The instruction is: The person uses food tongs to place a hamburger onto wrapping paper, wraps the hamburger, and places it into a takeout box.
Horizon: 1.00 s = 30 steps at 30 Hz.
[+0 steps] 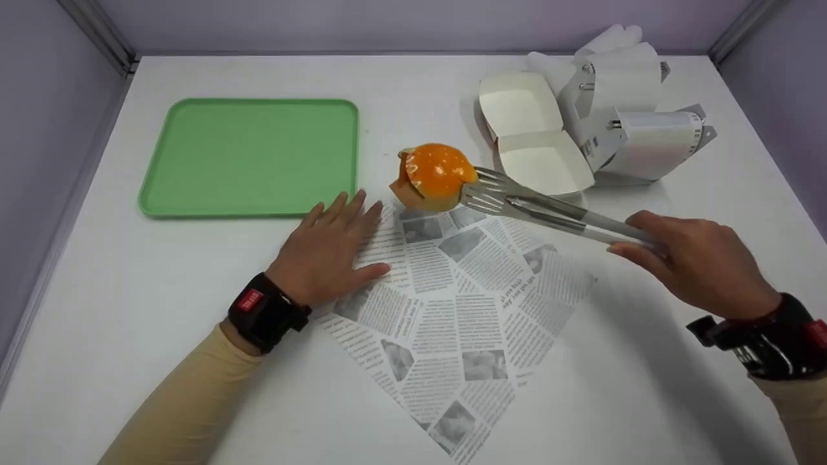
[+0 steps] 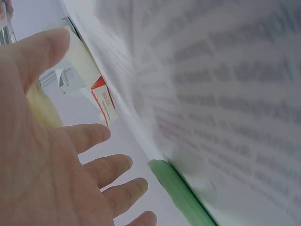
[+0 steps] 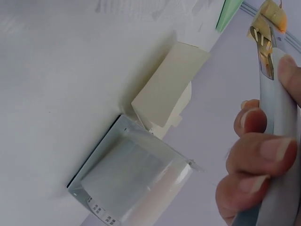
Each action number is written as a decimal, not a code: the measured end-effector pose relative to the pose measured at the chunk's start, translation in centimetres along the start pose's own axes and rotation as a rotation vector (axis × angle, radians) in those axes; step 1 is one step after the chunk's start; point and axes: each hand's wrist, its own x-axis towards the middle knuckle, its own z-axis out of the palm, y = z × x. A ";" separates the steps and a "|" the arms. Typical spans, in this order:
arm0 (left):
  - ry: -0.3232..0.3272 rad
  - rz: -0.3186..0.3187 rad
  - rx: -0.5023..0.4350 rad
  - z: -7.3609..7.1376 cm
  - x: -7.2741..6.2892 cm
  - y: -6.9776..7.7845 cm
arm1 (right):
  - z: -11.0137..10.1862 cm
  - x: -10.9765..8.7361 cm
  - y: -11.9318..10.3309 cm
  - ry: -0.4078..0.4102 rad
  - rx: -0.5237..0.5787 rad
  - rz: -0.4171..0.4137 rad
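Note:
My right hand (image 1: pixel 704 265) grips a pair of metal tongs (image 1: pixel 555 210) by the handles, its fingers curled round them in the right wrist view. Between the slotted tips of the tongs sits a burger (image 1: pixel 439 177) with a shiny orange, seeded bun and a brown piece sticking out at its left. The burger hangs over the far corner of a newsprint wrapping paper (image 1: pixel 481 323). My left hand (image 1: pixel 329 255) lies palm down at the paper's left edge, fingers spread and holding nothing. In the left wrist view its palm (image 2: pixel 37 155) shows bare beside the printed paper.
A green tray (image 1: pixel 252 210) lies at the back left, just beyond my left fingertips. An unfolded white burger box (image 1: pixel 546 161) stands behind the tongs. Right of it are dispensers (image 1: pixel 659 142) with clear plastic packs and white gloves (image 1: pixel 610 42). Pale walls border the table.

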 end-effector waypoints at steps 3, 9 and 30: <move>-0.009 -0.003 0.002 0.0 0.0 -0.1 | 0.1 -1.1 0.1 -0.019 -0.001 -0.004; -0.014 -0.023 -0.006 -0.1 0.1 -0.3 | 0.1 -3.0 0.3 -0.054 0.004 0.019; -0.030 -0.019 -0.054 -0.7 -0.3 -0.3 | 1.0 -7.3 -0.3 -0.135 -0.038 0.051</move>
